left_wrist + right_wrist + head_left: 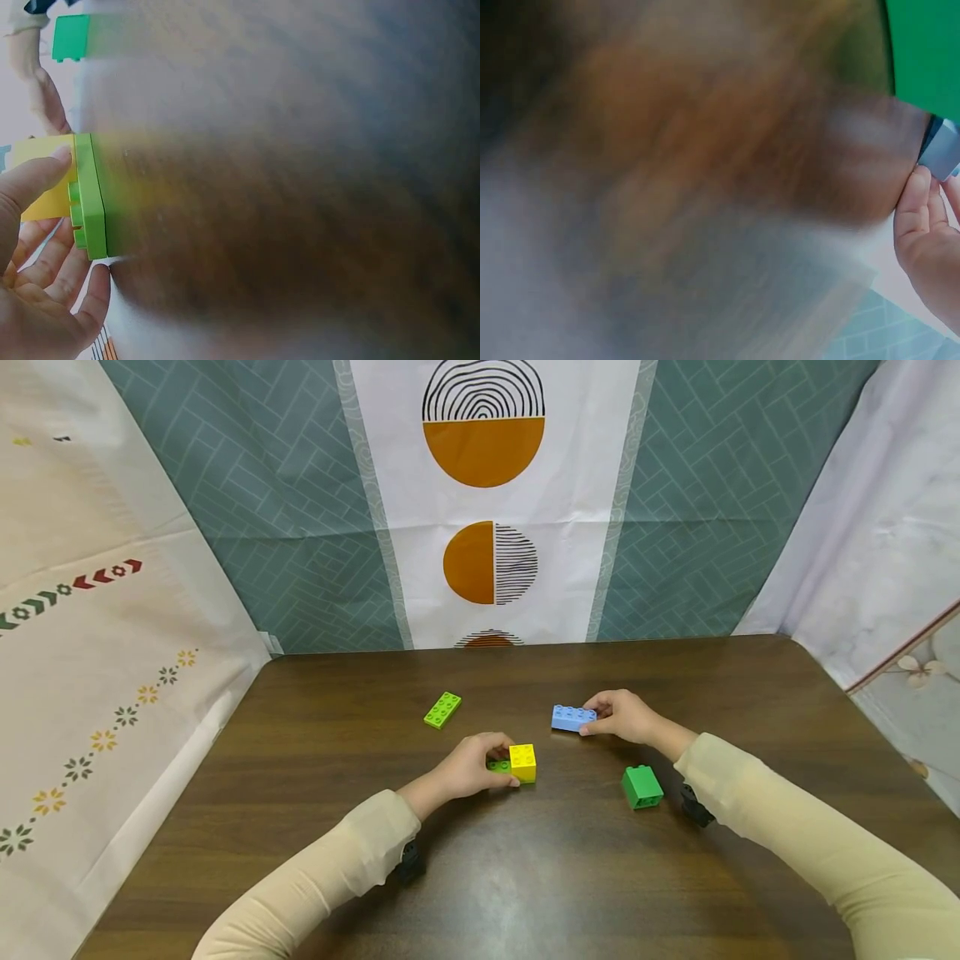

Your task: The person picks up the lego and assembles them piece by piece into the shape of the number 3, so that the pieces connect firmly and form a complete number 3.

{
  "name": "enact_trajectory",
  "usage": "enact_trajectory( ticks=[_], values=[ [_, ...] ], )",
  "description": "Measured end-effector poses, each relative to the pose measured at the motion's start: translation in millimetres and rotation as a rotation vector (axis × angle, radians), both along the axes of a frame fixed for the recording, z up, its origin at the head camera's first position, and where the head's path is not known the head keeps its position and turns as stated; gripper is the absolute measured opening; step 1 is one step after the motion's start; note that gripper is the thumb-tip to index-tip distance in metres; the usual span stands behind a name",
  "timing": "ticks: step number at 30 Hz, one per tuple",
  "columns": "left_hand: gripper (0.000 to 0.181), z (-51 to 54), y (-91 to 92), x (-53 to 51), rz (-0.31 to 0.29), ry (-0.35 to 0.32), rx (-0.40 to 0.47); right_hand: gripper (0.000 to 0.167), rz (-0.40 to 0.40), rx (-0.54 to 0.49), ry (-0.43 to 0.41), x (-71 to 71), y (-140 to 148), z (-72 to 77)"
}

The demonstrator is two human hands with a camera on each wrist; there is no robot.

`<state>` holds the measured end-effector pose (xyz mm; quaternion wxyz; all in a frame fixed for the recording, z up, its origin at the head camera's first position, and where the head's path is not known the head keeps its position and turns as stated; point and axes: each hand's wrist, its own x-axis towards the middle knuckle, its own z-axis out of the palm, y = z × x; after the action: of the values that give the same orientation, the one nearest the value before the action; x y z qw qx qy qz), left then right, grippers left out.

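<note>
My left hand (468, 767) grips a yellow block (522, 762) joined on top of one end of a light green plate (498, 767). In the left wrist view the thumb lies on the yellow block (51, 180), and studs of the green plate (91, 202) show beside it. My right hand (626, 717) pinches the right end of a blue brick (573, 718), which lies on the table to the right of and beyond the yellow block. The right wrist view shows the fingers of my right hand (934, 247) at the blue brick (940, 154), part of which is cut off.
A green block (642, 787) lies on the table (525, 877) nearer me than the right hand, close to the right wrist. Another light green plate (442, 710) is beyond the left hand. Patterned cloths (300, 485) hang behind the table and at both sides.
</note>
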<state>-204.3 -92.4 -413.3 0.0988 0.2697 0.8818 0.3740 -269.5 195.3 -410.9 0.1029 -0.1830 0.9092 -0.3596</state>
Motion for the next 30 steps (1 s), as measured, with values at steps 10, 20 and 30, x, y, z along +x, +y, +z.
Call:
enact_trajectory(
  ticks=[10,20,30],
  values=[
    [0.037,1.8,0.1,0.8,0.003,-0.006,-0.005,0.037,-0.001,0.011,0.028,3.8,-1.3,2.8],
    [0.04,2.0,-3.0,1.4,-0.024,-0.014,-0.008,0.037,0.005,-0.007,0.04,6.3,-3.4,4.9],
    [0.04,2.3,-8.3,0.5,-0.024,-0.007,-0.027,0.035,0.018,-0.037,0.063,12.6,-9.3,18.7]
  ],
)
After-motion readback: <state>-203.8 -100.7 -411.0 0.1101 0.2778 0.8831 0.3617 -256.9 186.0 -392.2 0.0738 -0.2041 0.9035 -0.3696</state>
